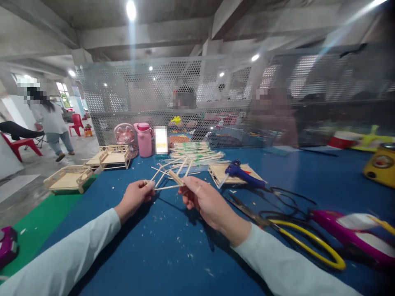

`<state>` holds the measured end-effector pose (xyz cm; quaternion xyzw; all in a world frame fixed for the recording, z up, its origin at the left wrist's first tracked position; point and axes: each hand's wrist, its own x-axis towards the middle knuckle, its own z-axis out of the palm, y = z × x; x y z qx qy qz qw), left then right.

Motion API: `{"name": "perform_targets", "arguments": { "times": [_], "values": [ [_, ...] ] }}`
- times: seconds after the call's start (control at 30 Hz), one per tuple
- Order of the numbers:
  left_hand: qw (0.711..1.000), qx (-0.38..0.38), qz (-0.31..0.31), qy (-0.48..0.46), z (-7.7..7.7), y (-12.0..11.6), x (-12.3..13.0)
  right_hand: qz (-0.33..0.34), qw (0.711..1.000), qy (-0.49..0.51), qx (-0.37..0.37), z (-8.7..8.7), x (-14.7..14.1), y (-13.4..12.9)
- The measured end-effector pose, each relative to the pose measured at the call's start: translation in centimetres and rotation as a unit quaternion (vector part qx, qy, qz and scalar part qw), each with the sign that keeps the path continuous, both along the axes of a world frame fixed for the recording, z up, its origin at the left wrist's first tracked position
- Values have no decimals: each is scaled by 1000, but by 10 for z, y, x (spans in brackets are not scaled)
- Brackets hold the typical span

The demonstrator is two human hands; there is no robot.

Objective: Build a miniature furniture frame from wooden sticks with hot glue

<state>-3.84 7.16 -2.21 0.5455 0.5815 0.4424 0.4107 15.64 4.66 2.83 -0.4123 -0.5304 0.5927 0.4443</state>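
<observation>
Between my two hands a small frame of thin wooden sticks [168, 188] is held above the blue table. My left hand [135, 197] pinches its left end between thumb and fingers. At the other end, my right hand [203, 201] grips the frame near a short flat wooden piece [175, 177], its fingers curled under. Loose wooden sticks [185, 164] lie just behind the frame. Right of them, a blue glue gun [243, 172] rests on a small wooden tray-like piece [217, 174]. Scissors with yellow-edged handles [305, 240] lie by my right forearm.
Small wooden bed-like models [66, 179] stand at the left. A pink bottle [145, 139], a lit phone [161, 139] and bundled sticks [197, 151] line the back, before a perforated screen [138, 90]. A purple power strip [354, 234] and cables lie right. A person [51, 115] walks at far left.
</observation>
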Motion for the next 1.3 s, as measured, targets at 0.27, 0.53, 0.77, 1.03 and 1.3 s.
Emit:
{"name": "perform_targets", "arguments": {
  "times": [0.27, 0.53, 0.77, 1.03, 1.3],
  "values": [
    [997, 5, -39, 63, 8, -14, -2, 56, 984, -115, 123, 9, 8, -16],
    [984, 28, -44, 172, 5, -14, -14, 26, 928, -251, 274, -2, 5, -24],
    [967, 155, 72, 191, 31, -29, -12, 17, 922, -270, 277, -10, 0, -23],
    [959, 280, 39, -5, 50, -65, 21, 37, 926, -266, 264, -6, -2, -30],
    [966, 253, 3, -46, 49, -59, 26, 42, 924, -269, 270, -3, 0, -32]
  ]
}}
